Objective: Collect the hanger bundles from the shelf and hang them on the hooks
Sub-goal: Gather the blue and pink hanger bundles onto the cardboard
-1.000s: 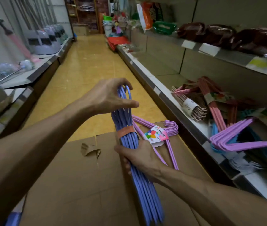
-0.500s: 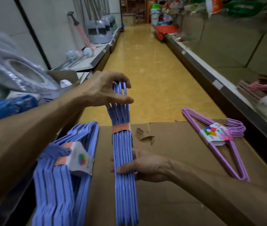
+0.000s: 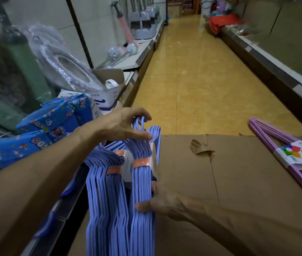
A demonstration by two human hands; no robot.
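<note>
Cardboard box (image 3: 238, 191), 5 o'clock. Blue hanger bundle (image 3: 142, 182), 6 o'clock, upright at box's left edge: left hand (image 3: 126, 126) pinches hooks, right hand (image 3: 166, 202) grips the shafts. Purple hanger bundle (image 3: 285, 154), 3 o'clock, label "Hange…", cut off.

bare forearms, no sleeves, bare hands

Blue hanger bundle (image 3: 142, 191): smooth coated surface, slight sheen; orange paper band. Cardboard box (image 3: 238, 191): matt brown, creased, torn flap. Floor (image 3: 192, 80): glossy yellow tile. Toilet seat (image 3: 61, 61): crinkled clear plastic wrap.
</note>
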